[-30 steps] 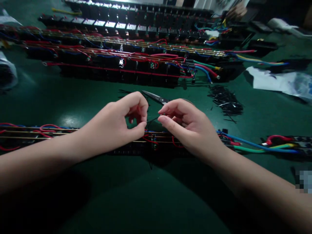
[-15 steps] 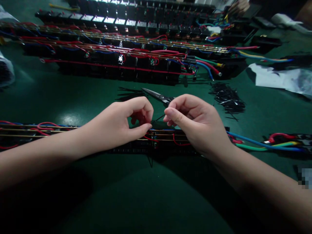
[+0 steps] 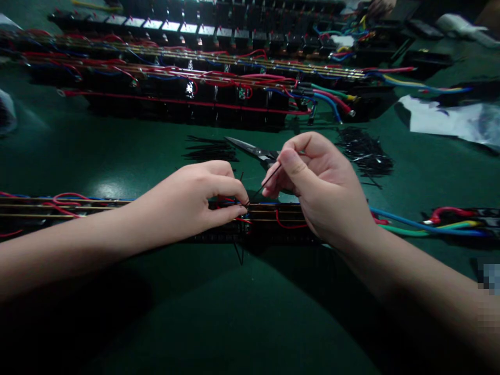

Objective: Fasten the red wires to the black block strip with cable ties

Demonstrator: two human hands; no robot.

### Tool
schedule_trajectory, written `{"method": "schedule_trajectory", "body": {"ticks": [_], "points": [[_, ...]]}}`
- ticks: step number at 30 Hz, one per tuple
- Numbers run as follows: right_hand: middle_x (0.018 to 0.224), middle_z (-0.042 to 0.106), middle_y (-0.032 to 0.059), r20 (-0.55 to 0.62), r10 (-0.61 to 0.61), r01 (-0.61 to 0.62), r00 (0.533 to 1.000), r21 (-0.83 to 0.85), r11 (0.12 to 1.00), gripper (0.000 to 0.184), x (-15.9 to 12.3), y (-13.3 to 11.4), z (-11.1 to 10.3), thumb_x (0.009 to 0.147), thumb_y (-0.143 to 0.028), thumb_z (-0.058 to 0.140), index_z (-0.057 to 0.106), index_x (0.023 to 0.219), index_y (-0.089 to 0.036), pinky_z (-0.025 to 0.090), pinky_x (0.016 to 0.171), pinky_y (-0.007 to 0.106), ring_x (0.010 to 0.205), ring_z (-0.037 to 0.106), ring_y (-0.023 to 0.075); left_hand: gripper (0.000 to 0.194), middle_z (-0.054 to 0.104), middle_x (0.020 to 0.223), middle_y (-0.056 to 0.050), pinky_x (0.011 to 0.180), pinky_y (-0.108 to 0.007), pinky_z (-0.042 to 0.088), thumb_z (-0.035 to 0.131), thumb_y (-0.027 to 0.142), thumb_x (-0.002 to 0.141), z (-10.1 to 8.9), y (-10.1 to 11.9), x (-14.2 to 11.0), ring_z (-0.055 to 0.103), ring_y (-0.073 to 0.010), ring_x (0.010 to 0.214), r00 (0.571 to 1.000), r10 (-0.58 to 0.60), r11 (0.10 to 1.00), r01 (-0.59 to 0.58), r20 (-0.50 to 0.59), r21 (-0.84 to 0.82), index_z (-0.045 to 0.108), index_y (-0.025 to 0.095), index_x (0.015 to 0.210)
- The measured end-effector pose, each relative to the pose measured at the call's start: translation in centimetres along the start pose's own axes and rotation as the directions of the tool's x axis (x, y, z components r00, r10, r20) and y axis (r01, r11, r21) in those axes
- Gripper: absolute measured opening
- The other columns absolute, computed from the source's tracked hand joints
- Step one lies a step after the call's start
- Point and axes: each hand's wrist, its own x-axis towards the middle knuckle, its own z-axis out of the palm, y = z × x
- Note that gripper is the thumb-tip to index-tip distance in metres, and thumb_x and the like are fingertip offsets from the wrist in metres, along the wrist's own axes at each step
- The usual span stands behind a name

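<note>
A thin black cable tie (image 3: pixel 269 178) runs slantwise between my hands, just above a long black strip assembly (image 3: pixel 219 239) with brass-coloured rods and red and blue wires. Thumb and forefinger of my left hand (image 3: pixel 199 192) are pinched at the tie's lower end, by the rods. My right hand (image 3: pixel 328 177), higher up, grips its upper end between thumb and forefinger. Behind the right fingers lie scissors (image 3: pixel 252 150), their handles partly hidden. Below the assembly a bent black tie end (image 3: pixel 239 254) sticks out towards me.
Black cable ties lie in a small bunch (image 3: pixel 209 149) and a larger pile (image 3: pixel 365 153). Further back stand rows of wired black assemblies (image 3: pixel 175 78). Thick coloured cables (image 3: pixel 414 224) leave the near assembly at right. White plastic bags (image 3: pixel 449 122) rest beyond, on the green table (image 3: pixel 117 156).
My right hand has risen slightly, drawing the tie's end up and to the right. My left fingertips have closed down at the tie's lower end.
</note>
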Motion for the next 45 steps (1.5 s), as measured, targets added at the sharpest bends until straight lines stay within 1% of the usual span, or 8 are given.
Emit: {"method": "schedule_trajectory", "body": {"ticks": [6, 16, 22, 25, 27, 31, 35, 45], "points": [[0.084, 0.07, 0.0, -0.002, -0.02, 0.02, 1.0, -0.006, 1.0, 0.032, 0.0, -0.1, 0.1, 0.095, -0.054, 0.069, 0.053, 0.09, -0.027, 0.061, 0.073, 0.032, 0.08, 0.073, 0.0176, 0.015, 0.065, 0.085, 0.0, 0.07, -0.024, 0.046, 0.062, 0.025, 0.091, -0.1, 0.1, 0.1, 0.061, -0.0133, 0.076, 1.0, 0.026, 0.999, -0.026, 0.012, -0.024, 0.077, 0.024, 0.087], [0.07, 0.056, -0.0041, -0.127, -0.028, 0.02, 0.991, -0.065, 0.998, 0.028, 0.4, 0.5, -0.4, 0.095, -0.047, 0.072, 0.055, 0.086, -0.027, 0.048, 0.048, 0.026, 0.054, 0.055, 0.0117, 0.012, 0.066, 0.075, 0.003, 0.059, -0.025, 0.044, 0.062, 0.03, 0.088, -0.2, 0.0, 0.4, 0.056, -0.0118, 0.064, 0.993, -0.115, 0.981, 0.116, 0.017, -0.155, 0.073, 0.024, 0.086], [0.071, 0.065, -0.0041, -0.088, -0.001, 0.003, 0.996, 0.019, 1.0, 0.019, 0.1, 0.0, -0.1, 0.099, -0.037, 0.067, 0.055, 0.089, -0.026, 0.055, 0.055, 0.026, 0.058, 0.064, 0.012, 0.012, 0.058, 0.065, 0.004, 0.052, -0.026, 0.04, 0.061, 0.029, 0.085, -0.5, 0.5, 0.6, 0.047, -0.0117, 0.056, 0.983, -0.18, 0.948, 0.18, 0.024, -0.261, 0.071, 0.023, 0.081], [0.077, 0.07, -0.0023, -0.004, -0.033, 0.032, 0.999, -0.046, 0.998, 0.01, -0.1, -0.3, 0.0, 0.099, -0.024, 0.065, 0.06, 0.09, -0.023, 0.056, 0.061, 0.026, 0.067, 0.069, 0.0129, 0.012, 0.058, 0.066, 0.004, 0.052, -0.025, 0.039, 0.061, 0.028, 0.085, -0.5, 0.5, 0.6, 0.049, -0.0114, 0.057, 0.984, -0.175, 0.949, 0.173, 0.017, -0.263, 0.071, 0.023, 0.082], [0.08, 0.072, -0.0013, 0.12, -0.077, 0.099, 0.99, -0.196, 0.976, 0.007, -0.2, -0.5, 0.0, 0.095, -0.015, 0.065, 0.066, 0.09, -0.02, 0.054, 0.066, 0.025, 0.073, 0.07, 0.0131, 0.012, 0.058, 0.067, 0.004, 0.052, -0.024, 0.038, 0.062, 0.029, 0.085, -0.6, 0.5, 0.6, 0.05, -0.0109, 0.058, 0.984, -0.176, 0.951, 0.171, 0.005, -0.256, 0.072, 0.022, 0.084], [0.081, 0.075, -0.0011, 0.317, -0.129, 0.266, 0.94, -0.438, 0.859, 0.019, -0.4, -0.9, -0.1, 0.091, -0.006, 0.06, 0.077, 0.092, -0.015, 0.048, 0.068, 0.024, 0.074, 0.066, 0.0118, 0.013, 0.058, 0.069, 0.005, 0.052, -0.021, 0.038, 0.063, 0.029, 0.086, -0.6, 0.5, 0.4, 0.05, -0.0092, 0.06, 0.986, -0.165, 0.963, 0.156, -0.021, -0.221, 0.072, 0.021, 0.087], [0.079, 0.076, -0.0013, 0.315, -0.113, 0.25, 0.942, -0.439, 0.863, 0.025, -0.4, -1.4, -0.2, 0.087, -0.003, 0.057, 0.079, 0.089, -0.014, 0.047, 0.065, 0.022, 0.071, 0.065, 0.0108, 0.011, 0.06, 0.073, 0.005, 0.056, -0.02, 0.04, 0.064, 0.027, 0.088, -0.5, 0.3, 0.3, 0.052, -0.0082, 0.063, 0.993, -0.103, 0.981, 0.091, -0.06, -0.171, 0.073, 0.021, 0.088], [0.078, 0.077, 0.0002, 0.344, -0.057, 0.195, 0.937, -0.381, 0.904, 0.005, -0.3, -1.4, -0.1, 0.086, -0.018, 0.075, 0.078, 0.087, -0.014, 0.05, 0.063, 0.022, 0.069, 0.067, 0.0119, 0.007, 0.062, 0.076, 0.005, 0.06, -0.021, 0.041, 0.069, 0.023, 0.09, -0.5, -0.1, -0.1, 0.054, -0.0091, 0.066, 0.988, -0.003, 0.997, -0.009, -0.157, -0.072, 0.075, 0.023, 0.088]]}}
